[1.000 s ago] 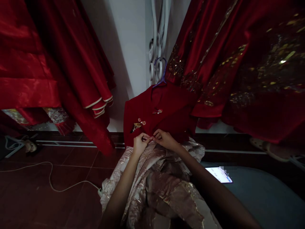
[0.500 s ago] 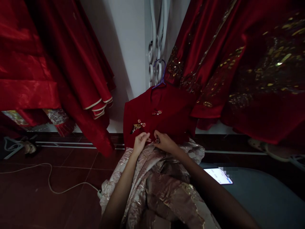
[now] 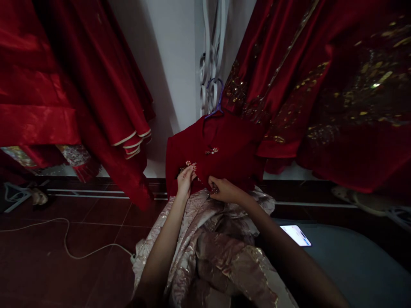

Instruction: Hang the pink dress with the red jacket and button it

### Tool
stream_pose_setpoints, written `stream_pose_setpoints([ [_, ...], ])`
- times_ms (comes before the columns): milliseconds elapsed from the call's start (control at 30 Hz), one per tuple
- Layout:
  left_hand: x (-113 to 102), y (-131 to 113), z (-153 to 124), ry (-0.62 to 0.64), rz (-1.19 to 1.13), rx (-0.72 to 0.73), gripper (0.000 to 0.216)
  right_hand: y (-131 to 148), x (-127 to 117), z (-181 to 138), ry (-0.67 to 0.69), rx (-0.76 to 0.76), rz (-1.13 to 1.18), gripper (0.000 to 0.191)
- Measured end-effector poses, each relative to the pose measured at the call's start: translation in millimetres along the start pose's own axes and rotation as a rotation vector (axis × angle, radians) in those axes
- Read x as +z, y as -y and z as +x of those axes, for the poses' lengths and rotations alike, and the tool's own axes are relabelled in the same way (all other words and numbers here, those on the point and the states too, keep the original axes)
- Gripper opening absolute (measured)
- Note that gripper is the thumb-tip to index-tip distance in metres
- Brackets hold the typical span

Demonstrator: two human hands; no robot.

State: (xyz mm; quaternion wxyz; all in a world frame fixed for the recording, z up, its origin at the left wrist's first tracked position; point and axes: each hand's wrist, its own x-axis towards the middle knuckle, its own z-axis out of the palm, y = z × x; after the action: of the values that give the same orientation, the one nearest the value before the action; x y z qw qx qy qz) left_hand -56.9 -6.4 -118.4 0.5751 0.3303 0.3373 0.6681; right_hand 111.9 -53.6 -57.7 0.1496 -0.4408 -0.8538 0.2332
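A sleeveless-looking dark red garment (image 3: 236,147) hangs on a purple hanger (image 3: 220,100), with a beaded flower ornament (image 3: 212,151) on its chest. My left hand (image 3: 185,182) is closed in a pinch at a second beaded flower ornament (image 3: 190,164) on the garment's left part, its fingers covering some of it. Lower down, my right hand (image 3: 226,191) is curled shut around a small dark beaded ornament (image 3: 214,188) near the garment's hem. A pale pink and gold shiny fabric (image 3: 192,222) is heaped over my lap, beneath both forearms.
Red satin garments (image 3: 112,85) hang at left, and red sequined ones (image 3: 289,98) at right. Behind stands a white scrolled metal frame (image 3: 212,55). A lit phone (image 3: 296,235) rests on a grey seat (image 3: 340,252). A white cable (image 3: 67,239) crosses the tiled floor.
My left hand has moved up and left, away from my right hand, onto the flower ornament. My right hand stays almost in place, still closed.
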Motion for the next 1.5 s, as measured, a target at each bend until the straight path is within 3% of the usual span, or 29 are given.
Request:
stream_pose_setpoints([
  [200, 6, 0, 1, -0.123, 0.021, 0.006, 0.033, 3, -4, -1, 0.042, 0.019, -0.035, 0.022],
  [333, 24, -16, -1, 0.062, 0.306, -0.041, 0.033, 5, -17, -9, 0.1, 0.015, -0.041, 0.022],
  [400, 38, -30, 0, 0.166, 0.504, 0.095, 0.031, 7, -25, -14, 0.173, 0.015, -0.046, 0.021],
  [500, 56, -55, 4, 0.252, 0.817, 0.479, 0.025, 9, -36, -21, 0.257, 0.03, -0.043, 0.02],
  [633, 68, -79, 12, 0.361, 1.36, 0.85, 0.026, 8, -42, -25, 0.267, 0.04, -0.037, 0.018],
  [833, 78, -93, 26, 0.502, 1.719, 1.032, 0.03, 2, -44, -26, 0.3, 0.047, -0.027, 0.017],
  [967, 88, -101, 33, 0.601, 1.793, 1.123, 0.028, 0, -46, -28, 0.305, 0.069, -0.02, 0.02],
  [1100, 95, -108, 37, 0.711, 1.766, 1.191, 0.022, 0, -48, -30, 0.34, 0.148, 0.056, 0.036],
  [1333, 90, -112, 39, 0.759, 1.747, 1.275, 0.02, 1, -69, -39, 0.209, 0.152, 0.133, 0.045],
  [1400, 87, -112, 39, 0.752, 1.754, 1.299, 0.02, 5, -80, -36, 0.098, 0.1, 0.166, 0.043],
  [1500, 85, -108, 40, 0.763, 1.796, 1.32, 0.022, 18, -94, -15, -0.193, -0.026, 0.204, 0.037],
])
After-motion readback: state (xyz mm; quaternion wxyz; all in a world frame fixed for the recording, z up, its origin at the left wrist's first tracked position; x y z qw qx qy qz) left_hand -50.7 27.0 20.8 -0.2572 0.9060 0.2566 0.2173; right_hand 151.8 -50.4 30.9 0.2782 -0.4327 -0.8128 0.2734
